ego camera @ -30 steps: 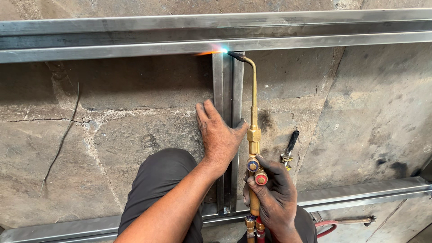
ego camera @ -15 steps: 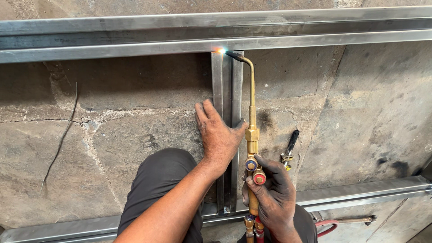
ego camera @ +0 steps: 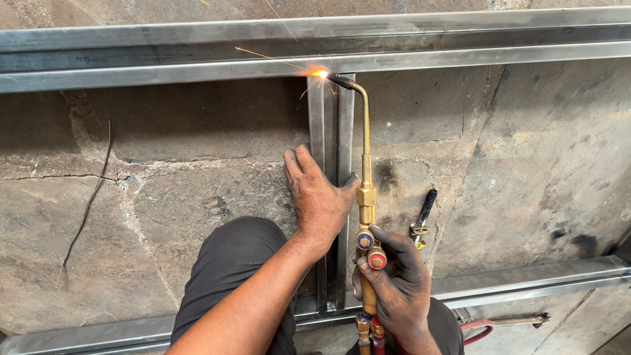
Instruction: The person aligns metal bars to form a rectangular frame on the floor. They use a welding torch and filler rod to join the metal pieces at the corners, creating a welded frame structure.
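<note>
Sparks (ego camera: 309,66) fly from a small orange flame at the bent dark tip of a long brass gas torch (ego camera: 365,158), where the short upright grey steel channel (ego camera: 330,118) meets the long horizontal grey steel channel (ego camera: 164,62) at the top of view.

Left hand (ego camera: 320,197): flat, fingers together and extended, palm pressed on the lower half of the upright channel, thumb touching the torch neck.

Right hand (ego camera: 394,283): wrapped around the torch handle below the valves, forefinger and thumb lying at the round red valve knob (ego camera: 376,259) and the blue-centred knob (ego camera: 365,239) just above it.

Judgement on method: the joint is best served by a steady tip held close at the corner, the pressing hand keeping the upright square and well down from the heat, and any valve adjustment made in small turns.

Materials: channels smooth, dull-bright, straight-edged; a second long grey steel channel (ego camera: 526,279) runs across the bottom. Floor of rough cracked grey stone slabs (ego camera: 164,171), blotched and soot-marked beside the torch. A thin dark wire (ego camera: 89,204) lies loose at left. A small black-handled tool (ego camera: 422,220) rests right of the torch. A red hose (ego camera: 474,330) curls at bottom right, beside a slim metal rod (ego camera: 519,321). Dark trousers cover the knee (ego camera: 230,263).
</note>
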